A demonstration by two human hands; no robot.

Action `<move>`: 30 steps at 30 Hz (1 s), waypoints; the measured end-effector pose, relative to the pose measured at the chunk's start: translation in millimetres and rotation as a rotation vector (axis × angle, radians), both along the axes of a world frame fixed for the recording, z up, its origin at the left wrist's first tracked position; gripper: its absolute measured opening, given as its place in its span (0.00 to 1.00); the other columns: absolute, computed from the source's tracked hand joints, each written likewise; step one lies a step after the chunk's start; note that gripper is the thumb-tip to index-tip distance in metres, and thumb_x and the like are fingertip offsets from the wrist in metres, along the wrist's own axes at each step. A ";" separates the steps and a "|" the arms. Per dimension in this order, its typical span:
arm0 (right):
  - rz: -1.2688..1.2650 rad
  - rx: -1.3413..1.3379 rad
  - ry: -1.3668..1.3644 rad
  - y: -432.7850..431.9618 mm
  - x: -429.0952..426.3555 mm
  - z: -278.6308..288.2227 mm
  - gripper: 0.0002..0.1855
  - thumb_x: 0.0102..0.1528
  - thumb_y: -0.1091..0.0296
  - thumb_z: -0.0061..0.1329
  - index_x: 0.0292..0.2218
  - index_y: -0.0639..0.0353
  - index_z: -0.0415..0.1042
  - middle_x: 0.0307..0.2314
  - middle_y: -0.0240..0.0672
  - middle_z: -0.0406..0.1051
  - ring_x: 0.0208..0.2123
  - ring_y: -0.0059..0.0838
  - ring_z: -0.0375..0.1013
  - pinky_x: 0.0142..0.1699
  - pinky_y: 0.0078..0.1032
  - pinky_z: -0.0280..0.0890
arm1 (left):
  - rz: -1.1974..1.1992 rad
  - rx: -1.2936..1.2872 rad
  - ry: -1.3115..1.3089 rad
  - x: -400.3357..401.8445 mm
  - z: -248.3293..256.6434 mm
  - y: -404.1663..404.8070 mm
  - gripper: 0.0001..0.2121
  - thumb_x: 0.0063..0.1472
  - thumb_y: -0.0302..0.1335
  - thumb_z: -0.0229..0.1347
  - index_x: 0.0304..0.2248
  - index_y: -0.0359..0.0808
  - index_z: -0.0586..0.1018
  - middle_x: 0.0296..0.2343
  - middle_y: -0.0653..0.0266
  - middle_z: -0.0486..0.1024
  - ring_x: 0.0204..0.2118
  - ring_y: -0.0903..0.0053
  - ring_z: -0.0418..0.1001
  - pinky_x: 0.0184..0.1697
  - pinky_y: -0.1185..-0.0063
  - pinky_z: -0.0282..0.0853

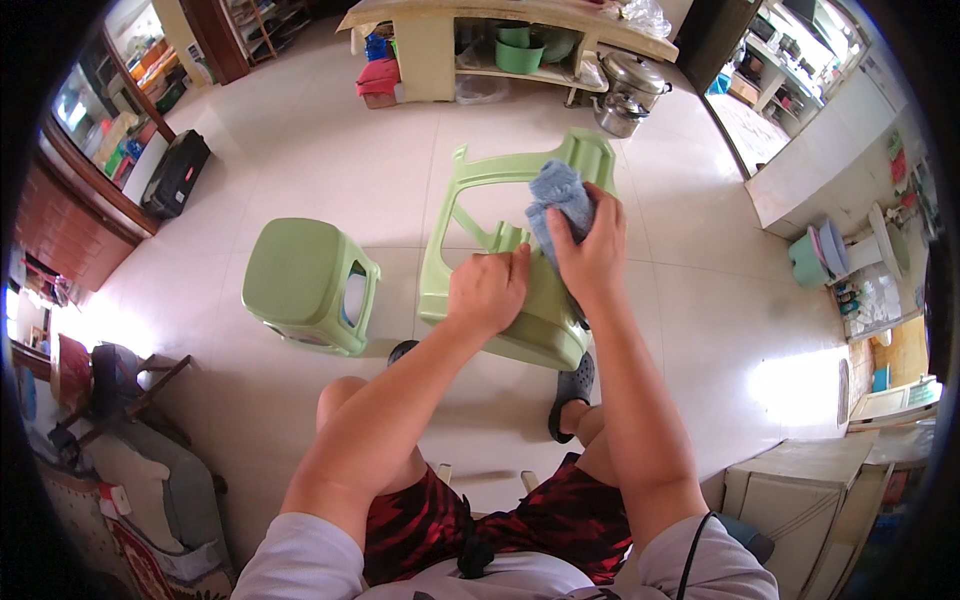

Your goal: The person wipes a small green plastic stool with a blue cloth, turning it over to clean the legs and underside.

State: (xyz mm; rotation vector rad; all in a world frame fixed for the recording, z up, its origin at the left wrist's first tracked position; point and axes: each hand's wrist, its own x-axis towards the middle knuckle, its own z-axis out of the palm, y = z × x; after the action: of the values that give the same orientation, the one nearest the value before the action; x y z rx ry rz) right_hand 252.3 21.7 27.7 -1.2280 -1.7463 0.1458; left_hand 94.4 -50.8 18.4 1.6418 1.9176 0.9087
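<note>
A green plastic stool lies tipped on its side on the floor in front of me, its legs pointing away and its seat end near my feet. My left hand grips an edge of the stool near its middle. In my right hand is a bunched blue cloth, pressed against or close to the stool's upper right leg; exact contact is hidden. To the left, a second green plastic stool stands upright, apart from both hands.
Dark clogs are on my feet beside the tipped stool. Ahead stands a pale counter with green basins on its shelf. Metal pots sit at its right end. A black case rests by the left wall, and a cabinet is at lower right.
</note>
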 end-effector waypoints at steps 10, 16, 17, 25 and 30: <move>0.241 -0.082 -0.139 -25.5 -6.6 20.8 0.36 0.61 0.61 0.65 0.67 0.61 0.73 0.54 0.53 0.71 0.56 0.59 0.70 0.63 0.50 0.68 | 0.060 0.143 0.125 -34.4 -33.8 26.6 0.26 0.81 0.45 0.45 0.37 0.33 0.87 0.37 0.39 0.84 0.42 0.37 0.80 0.47 0.49 0.74; 0.090 -0.010 -0.011 -11.3 -4.2 7.4 0.29 0.60 0.61 0.69 0.59 0.64 0.80 0.48 0.51 0.72 0.50 0.55 0.74 0.56 0.47 0.72 | -0.027 0.091 0.092 -15.2 8.7 6.4 0.28 0.81 0.45 0.46 0.31 0.33 0.87 0.29 0.40 0.83 0.36 0.39 0.82 0.43 0.51 0.76; 0.055 0.018 0.001 -8.4 -4.0 8.1 0.28 0.59 0.61 0.69 0.57 0.64 0.81 0.47 0.51 0.72 0.49 0.54 0.74 0.56 0.46 0.72 | -0.051 0.109 0.093 -13.1 11.3 3.0 0.28 0.80 0.45 0.47 0.30 0.33 0.86 0.27 0.40 0.82 0.35 0.39 0.82 0.42 0.51 0.76; -0.236 0.196 0.010 26.6 43.4 18.5 0.20 0.61 0.59 0.67 0.47 0.65 0.84 0.44 0.50 0.75 0.49 0.53 0.74 0.56 0.46 0.71 | -0.296 0.297 0.235 -5.6 7.3 -9.7 0.27 0.79 0.41 0.49 0.22 0.36 0.83 0.20 0.48 0.80 0.26 0.44 0.79 0.37 0.55 0.76; -0.375 0.069 0.086 29.5 55.4 24.0 0.19 0.65 0.56 0.63 0.44 0.65 0.83 0.45 0.50 0.75 0.52 0.52 0.73 0.59 0.46 0.70 | -0.341 0.316 0.211 2.3 2.3 -18.1 0.28 0.78 0.41 0.50 0.20 0.36 0.82 0.19 0.49 0.80 0.25 0.46 0.79 0.35 0.56 0.77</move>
State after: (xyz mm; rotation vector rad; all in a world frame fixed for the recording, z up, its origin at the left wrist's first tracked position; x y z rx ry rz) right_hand 307.7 51.2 51.6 -1.4521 -1.4087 -0.0804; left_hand 96.7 -68.9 20.7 2.2452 1.6020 0.9619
